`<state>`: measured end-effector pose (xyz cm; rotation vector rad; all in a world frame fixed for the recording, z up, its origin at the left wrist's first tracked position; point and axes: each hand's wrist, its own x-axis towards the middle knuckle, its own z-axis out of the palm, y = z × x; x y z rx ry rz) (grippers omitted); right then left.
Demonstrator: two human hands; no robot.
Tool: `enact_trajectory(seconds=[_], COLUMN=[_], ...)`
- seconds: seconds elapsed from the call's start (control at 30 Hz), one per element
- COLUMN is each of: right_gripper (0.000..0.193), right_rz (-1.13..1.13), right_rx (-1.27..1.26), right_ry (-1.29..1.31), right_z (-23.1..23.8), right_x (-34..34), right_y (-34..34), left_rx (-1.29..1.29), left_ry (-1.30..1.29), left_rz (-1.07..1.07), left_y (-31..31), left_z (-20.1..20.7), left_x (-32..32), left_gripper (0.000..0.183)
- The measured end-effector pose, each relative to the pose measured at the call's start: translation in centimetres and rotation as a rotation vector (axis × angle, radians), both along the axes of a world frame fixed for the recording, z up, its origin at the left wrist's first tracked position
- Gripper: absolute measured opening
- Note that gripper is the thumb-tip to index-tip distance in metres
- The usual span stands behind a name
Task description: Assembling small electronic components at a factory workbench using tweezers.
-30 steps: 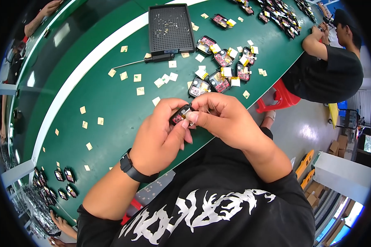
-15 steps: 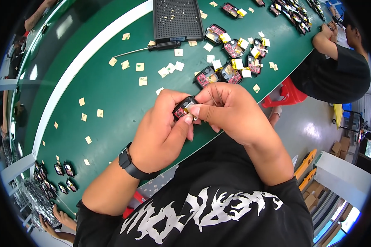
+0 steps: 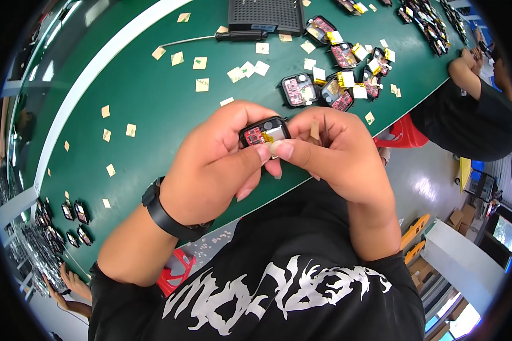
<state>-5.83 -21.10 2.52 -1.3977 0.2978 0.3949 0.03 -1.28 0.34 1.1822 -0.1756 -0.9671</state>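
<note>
My left hand (image 3: pixel 213 165) is closed around the left side of a small black device housing (image 3: pixel 245 140), held tilted over the table. Inside it show a red circuit board (image 3: pixel 255 135) and a silver battery (image 3: pixel 277 134) with yellow tape at its edge. My right hand (image 3: pixel 341 156) pinches the housing's lower right edge. Its thumb lies by the battery's lower edge, beside the left thumb; its other fingertips are partly hidden. A thin tan strip (image 3: pixel 315 129) sticks up between my right fingers, its kind unclear.
Beyond my hands lie several opened housings (image 3: pixel 299 90) with white-and-yellow batteries. Small cream squares (image 3: pixel 202 85) are scattered over the green table. A screwdriver (image 3: pixel 242 36) rests by a black tray (image 3: pixel 267 17). More housings lie far right and left. A co-worker (image 3: pixel 466 113) sits at right.
The view has shifted and my hands appear nearer. The housing is turned more level, the battery now lies flatter inside it, and my right thumb has moved down to its lower edge.
</note>
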Motion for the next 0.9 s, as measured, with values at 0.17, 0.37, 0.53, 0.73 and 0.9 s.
enact_trajectory(seconds=[0.17,0.37,0.53,0.73,0.9], right_gripper=[0.016,0.019,0.023,0.027,0.026], right_rz=[-0.003,0.115,0.192,0.294,0.341], right_rx=[-0.095,-0.519,-1.053,-1.156,-1.166], right_ry=[-0.045,-0.410,-0.705,-0.652,-0.571], right_z=[-0.6,1.5,2.6,2.8,2.7], right_x=[-0.7,-2.9,-3.1,-3.4,-3.2], right_y=[-0.5,-2.2,-1.8,-1.2,-0.4], left_rx=[0.039,-0.053,-0.020,-0.007,-0.025], left_ry=[0.057,0.011,0.003,-0.180,-0.130], left_rz=[-0.108,-0.104,-0.085,-0.121,-0.120], left_y=[0.0,0.5,0.3,0.7,0.4], left_z=[0.9,0.2,0.4,0.1,0.1], left_x=[0.9,0.6,0.4,0.4,0.2], left_gripper=[0.037,0.059,0.061,0.064,0.065])
